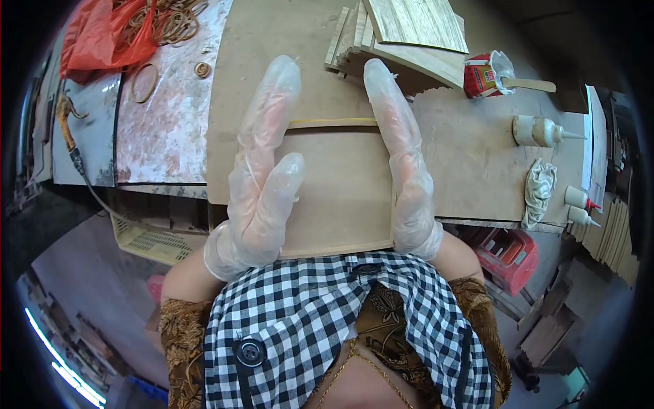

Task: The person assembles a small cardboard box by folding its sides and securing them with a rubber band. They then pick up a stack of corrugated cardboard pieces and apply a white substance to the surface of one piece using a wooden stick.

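Note:
Both my hands wear thin clear plastic gloves. My left hand [262,170] lies flat with fingers stretched along the left edge of a brown wooden panel [337,191] on the workbench. My right hand [403,163] presses flat along the panel's right edge. The two hands clasp the panel from both sides. A yellowish strip [332,123], apparently a rubber band or glue line, runs across the panel's far edge between my fingertips.
A stack of thin wooden boards [409,34] lies at the back. A red glue can with a stick [485,73], squeeze bottles [541,131], a crumpled rag [538,191], rubber bands [167,24], a red plastic bag [102,37] and a red crate [507,252] surround the workbench [477,150].

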A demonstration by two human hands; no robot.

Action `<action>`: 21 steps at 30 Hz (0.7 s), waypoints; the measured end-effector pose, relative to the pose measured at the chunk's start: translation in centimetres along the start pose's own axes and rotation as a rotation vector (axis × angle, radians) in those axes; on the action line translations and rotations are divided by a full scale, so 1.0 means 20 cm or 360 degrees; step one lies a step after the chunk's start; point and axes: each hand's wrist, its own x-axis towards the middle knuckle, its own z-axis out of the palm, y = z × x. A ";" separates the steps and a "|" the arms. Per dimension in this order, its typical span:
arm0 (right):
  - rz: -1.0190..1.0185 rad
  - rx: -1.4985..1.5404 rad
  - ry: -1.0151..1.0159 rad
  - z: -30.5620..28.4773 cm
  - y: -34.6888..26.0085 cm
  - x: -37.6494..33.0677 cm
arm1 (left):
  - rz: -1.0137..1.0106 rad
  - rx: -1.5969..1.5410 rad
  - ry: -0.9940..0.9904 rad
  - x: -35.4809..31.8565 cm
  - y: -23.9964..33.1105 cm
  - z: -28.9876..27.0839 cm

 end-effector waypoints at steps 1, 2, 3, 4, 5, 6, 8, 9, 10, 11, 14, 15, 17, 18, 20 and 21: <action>-0.0006 -0.0021 -0.0027 0.00 0.00 0.00 | -0.0003 -0.0020 0.0001 0.00 0.00 0.00; -0.0012 -0.0043 -0.0055 -0.01 0.00 0.00 | -0.0065 -0.0010 -0.0016 0.00 0.02 0.00; -0.0009 -0.0075 -0.0071 -0.02 -0.01 0.00 | -0.0124 -0.0012 -0.0037 0.02 0.04 -0.01; -0.0003 -0.0084 -0.0078 -0.02 -0.01 0.00 | -0.0249 0.0032 -0.0067 0.03 0.10 -0.02; 0.0002 -0.0093 -0.0083 -0.02 -0.01 0.00 | -0.0372 0.0075 -0.0096 0.03 0.14 -0.03; 0.0009 -0.0111 -0.0088 -0.02 -0.01 0.00 | -0.0389 0.0035 -0.0089 0.03 0.14 -0.03; -0.0009 -0.0137 -0.0063 -0.01 0.00 -0.02 | -0.0419 -0.0043 -0.0076 0.03 0.15 -0.03; -0.0040 -0.0159 -0.0046 -0.01 0.00 -0.01 | -0.0400 -0.0061 -0.0055 0.03 0.15 -0.03; -0.0031 -0.0077 -0.0028 -0.01 0.00 0.00 | -0.0381 -0.0079 -0.0037 0.03 0.15 -0.02; -0.0022 0.0004 -0.0010 -0.02 -0.01 0.01 | -0.0360 -0.0098 -0.0020 0.03 0.14 -0.02; -0.0004 0.0826 0.0340 0.00 -0.02 -0.02 | -0.0445 -0.0747 0.0241 0.02 0.10 0.01; 0.0021 0.0988 0.0446 0.02 -0.01 -0.06 | -0.0423 -0.1048 0.0359 0.01 0.10 0.04; 0.0025 0.1090 0.0610 0.05 0.03 -0.15 | -0.0571 -0.0892 0.0519 0.05 0.10 0.04; 0.0034 0.1026 0.0668 0.07 0.04 -0.19 | -0.0649 -0.0821 0.0596 0.06 0.09 0.04; 0.0232 0.1010 0.0703 0.16 0.00 -0.24 | -0.0777 -0.0882 0.0413 0.04 0.08 0.02; 0.0365 0.1122 0.0806 0.22 -0.06 -0.22 | -0.0812 -0.0909 0.0335 0.03 0.07 0.02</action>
